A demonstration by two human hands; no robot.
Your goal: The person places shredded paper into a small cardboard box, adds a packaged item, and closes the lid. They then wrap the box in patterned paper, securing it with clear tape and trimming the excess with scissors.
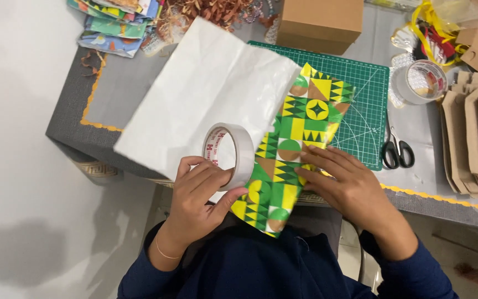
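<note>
The left hand (203,191) grips a tape roll (229,156); the right hand (341,182), fingers spread, presses patterned wrapping paper (294,144) flat. Beneath them the paper looks light and creasable, best held by its folded edge.

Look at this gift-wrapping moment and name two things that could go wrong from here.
1. The right hand alone presses the patterned wrapping paper; if it lifts, the fold may spring open.
2. The left hand holds the tape roll with no free end visible, so pulling a strip one-handed could shift the white paper, which overhangs the table edge.
</note>
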